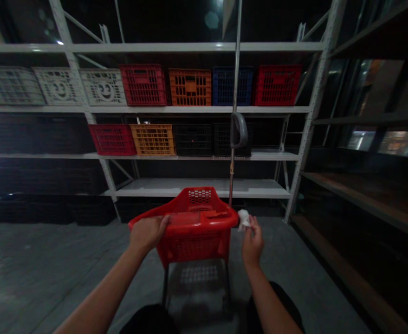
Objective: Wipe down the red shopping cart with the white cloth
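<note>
A red plastic shopping cart (193,250) stands right in front of me on dark legs. My left hand (148,233) is wrapped over the left part of its handle, thumb along the top. At the right end of the handle, my right hand (253,241) pinches a crumpled white tissue (243,219), which sits against or just beside the cart's corner. A metal pole (237,60) with a grey looped grip (239,131) rises from the cart's right side. The inside of the basket is mostly hidden behind the handle.
White metal shelving (197,110) spans the back, holding red crates (278,86), an orange crate (190,88), a blue crate (224,86) and white crates (103,88). Dark shelves (367,195) run along the right. The grey floor (68,264) surrounds the cart.
</note>
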`<state>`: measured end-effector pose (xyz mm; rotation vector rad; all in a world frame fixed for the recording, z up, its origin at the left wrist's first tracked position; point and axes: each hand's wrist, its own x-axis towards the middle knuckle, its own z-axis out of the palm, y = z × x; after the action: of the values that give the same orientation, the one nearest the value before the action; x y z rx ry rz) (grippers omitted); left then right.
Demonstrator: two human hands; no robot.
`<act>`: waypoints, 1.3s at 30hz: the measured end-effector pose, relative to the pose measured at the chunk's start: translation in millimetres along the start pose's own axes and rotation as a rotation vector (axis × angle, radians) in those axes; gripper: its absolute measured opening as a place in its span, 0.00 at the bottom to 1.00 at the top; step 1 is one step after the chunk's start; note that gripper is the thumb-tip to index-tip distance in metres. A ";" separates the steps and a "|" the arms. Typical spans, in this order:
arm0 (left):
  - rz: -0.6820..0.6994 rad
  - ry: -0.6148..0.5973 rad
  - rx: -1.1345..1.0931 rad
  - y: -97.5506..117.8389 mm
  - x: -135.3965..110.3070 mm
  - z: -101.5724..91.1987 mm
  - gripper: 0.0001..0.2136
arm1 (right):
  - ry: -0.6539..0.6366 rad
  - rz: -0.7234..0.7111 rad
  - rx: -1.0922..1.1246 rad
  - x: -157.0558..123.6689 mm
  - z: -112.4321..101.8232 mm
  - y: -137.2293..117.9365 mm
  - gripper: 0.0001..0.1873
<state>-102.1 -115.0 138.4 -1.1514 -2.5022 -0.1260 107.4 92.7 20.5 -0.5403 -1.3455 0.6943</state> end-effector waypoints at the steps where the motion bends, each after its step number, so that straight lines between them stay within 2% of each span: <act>1: 0.001 0.001 0.002 -1.0 -0.2 0.3 0.32 | 0.031 0.077 0.036 6.9 -2.6 2.2 0.07; 2: 0.003 0.003 0.004 -2.3 -0.3 0.9 0.31 | 0.018 0.139 0.077 11.8 -4.2 3.1 0.08; 5: 0.014 0.011 0.012 -7.0 0.1 3.6 0.31 | -0.135 0.292 0.218 16.6 1.5 2.2 0.11; 8: 0.037 0.018 0.006 -11.9 0.9 5.8 0.30 | -0.212 0.422 0.342 23.1 20.9 7.6 0.14; 11: 0.060 0.021 -0.014 -16.8 2.1 7.2 0.29 | -0.252 0.484 0.388 40.3 42.3 18.8 0.16; 13: 0.059 0.027 -0.032 -20.0 3.5 8.9 0.29 | -0.282 0.490 0.395 49.0 49.6 22.2 0.17; 15: 0.058 0.048 -0.051 -24.0 5.7 11.9 0.29 | -0.302 0.486 0.407 48.5 47.4 18.9 0.17; 21: 0.153 0.154 -0.080 -46.6 18.6 23.4 0.29 | -0.444 0.505 0.528 23.8 2.3 -8.6 0.13; 23: 0.234 0.158 -0.105 -57.1 24.4 25.9 0.28 | -0.397 0.521 0.565 32.3 -4.3 -17.4 0.12; 26: 0.324 0.157 -0.109 -69.7 30.4 26.4 0.25 | -0.221 0.422 0.562 63.3 9.9 -33.8 0.12; 28: 0.262 0.227 -0.081 -71.0 29.3 23.1 0.22 | -0.246 0.309 0.551 83.3 31.0 -46.4 0.12; 31: 0.047 0.434 -0.064 -51.5 16.4 9.8 0.20 | -0.424 0.216 0.512 91.8 61.6 -58.6 0.11; 33: 0.002 0.526 -0.130 -20.8 1.0 -3.1 0.19 | -0.491 0.199 0.474 80.4 71.7 -57.6 0.12; 35: 0.118 0.509 -0.247 20.1 -16.6 -14.9 0.19 | -0.534 0.193 0.431 59.8 71.8 -50.9 0.12; 37: 0.237 0.418 -0.327 61.6 -32.9 -21.4 0.18 | -0.590 0.205 0.402 37.2 65.3 -44.0 0.12; 39: 0.282 0.341 -0.292 92.3 -45.3 -21.2 0.20 | -0.638 0.217 0.404 20.2 57.8 -43.2 0.12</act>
<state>0.1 -91.4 133.9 -1.4462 -2.0469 -0.5739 58.0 75.2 74.1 -0.1324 -1.6810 1.3600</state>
